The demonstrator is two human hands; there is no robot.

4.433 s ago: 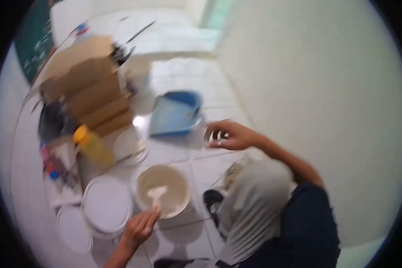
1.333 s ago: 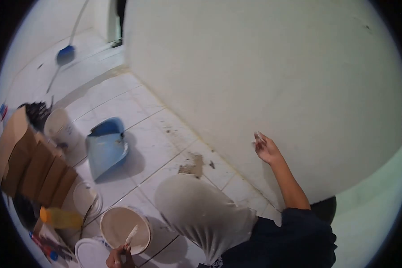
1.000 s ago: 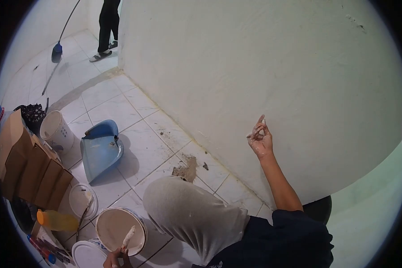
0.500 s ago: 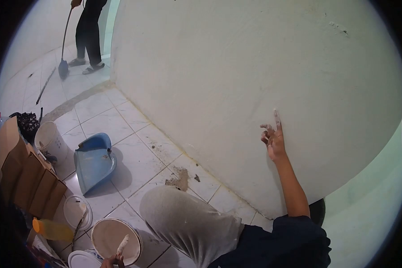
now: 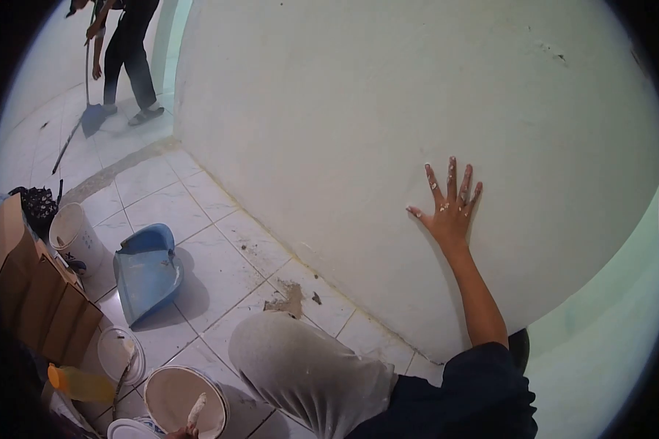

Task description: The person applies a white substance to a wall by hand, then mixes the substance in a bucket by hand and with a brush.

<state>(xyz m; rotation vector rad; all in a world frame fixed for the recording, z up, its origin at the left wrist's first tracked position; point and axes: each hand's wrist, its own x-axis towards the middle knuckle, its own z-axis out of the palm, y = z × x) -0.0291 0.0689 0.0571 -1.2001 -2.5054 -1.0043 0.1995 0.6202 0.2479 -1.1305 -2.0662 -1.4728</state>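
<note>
My right hand (image 5: 448, 212) lies spread on the pale wall (image 5: 329, 132), its back towards me and its fingers apart, spotted with white paste. At the lower edge, my left hand (image 5: 181, 433) is mostly cut off, with its visible fingers closed at the rim of a white bucket (image 5: 151, 395). A narrow, white-coated piece (image 5: 196, 411) sticks up from it over the bucket's opening; what it is I cannot make out.
A blue dustpan (image 5: 148, 278) lies on the tiled floor. Left of it are a white pail (image 5: 77, 238), cardboard (image 5: 44, 293), a round lid (image 5: 121, 356) and an orange-capped yellow bottle (image 5: 84, 384). Farther off, a person (image 5: 130, 55) holds a long-handled broom (image 5: 91, 121).
My right hand has gone from partly curled fingers to spread flat on the wall. The person at the back has bent forward, and the broom has shifted slightly left.
</note>
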